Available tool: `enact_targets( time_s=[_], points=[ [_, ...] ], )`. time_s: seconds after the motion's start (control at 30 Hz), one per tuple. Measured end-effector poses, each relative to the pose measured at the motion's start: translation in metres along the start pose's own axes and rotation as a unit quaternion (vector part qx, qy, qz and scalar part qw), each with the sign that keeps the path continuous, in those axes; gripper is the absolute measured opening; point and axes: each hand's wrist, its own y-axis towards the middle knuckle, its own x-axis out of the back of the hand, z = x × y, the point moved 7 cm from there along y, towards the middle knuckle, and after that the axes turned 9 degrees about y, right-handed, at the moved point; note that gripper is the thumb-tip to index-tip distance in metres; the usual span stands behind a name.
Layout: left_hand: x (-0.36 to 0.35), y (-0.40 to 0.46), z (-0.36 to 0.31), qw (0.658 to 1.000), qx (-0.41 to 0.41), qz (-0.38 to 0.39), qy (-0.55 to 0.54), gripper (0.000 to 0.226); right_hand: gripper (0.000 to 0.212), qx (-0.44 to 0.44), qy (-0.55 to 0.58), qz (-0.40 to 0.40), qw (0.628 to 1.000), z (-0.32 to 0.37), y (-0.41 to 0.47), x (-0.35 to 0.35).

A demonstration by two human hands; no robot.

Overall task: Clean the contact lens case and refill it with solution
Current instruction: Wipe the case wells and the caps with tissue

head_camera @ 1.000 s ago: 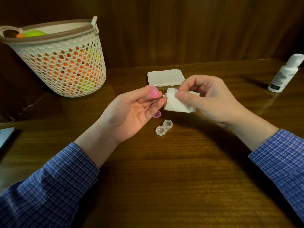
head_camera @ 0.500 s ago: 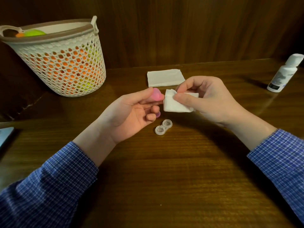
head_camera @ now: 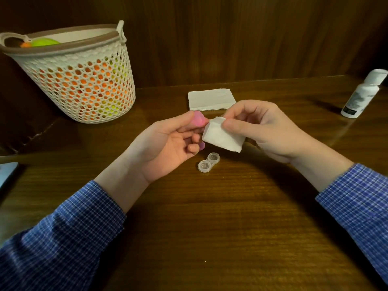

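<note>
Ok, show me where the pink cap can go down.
Bare wood lies between the two sleeves, nearer than the clear lens case. More lies between the folded tissue and the bottle. Around the case, under both hands, it is crowded.

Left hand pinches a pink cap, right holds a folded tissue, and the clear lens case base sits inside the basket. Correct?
Not quite. The head view shows the clear lens case base lying on the wooden table below the hands, not in the basket. The rest holds: the left hand pinches the pink cap and the right hand holds the folded tissue.
</note>
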Motion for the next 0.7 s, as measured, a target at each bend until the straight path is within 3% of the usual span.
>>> enact_targets(
  time_s=[0.2, 0.53, 0.7],
  points=[
    [-0.003, 0.001, 0.000, 1.000, -0.007, 0.020, -0.006, 0.032, 0.003, 0.010, -0.024, -0.002, 1.000, -0.001, 0.001, -0.001],
    [0.000, 0.003, 0.002, 0.999, -0.003, 0.005, 0.031, 0.036, 0.022, -0.020, -0.059, 0.003, 0.998, -0.006, 0.001, -0.003],
    [-0.001, 0.004, 0.005, 0.998, 0.002, 0.002, 0.056, 0.035, 0.003, 0.131, -0.163, -0.121, 0.970, 0.020, -0.005, 0.007]
  ],
)
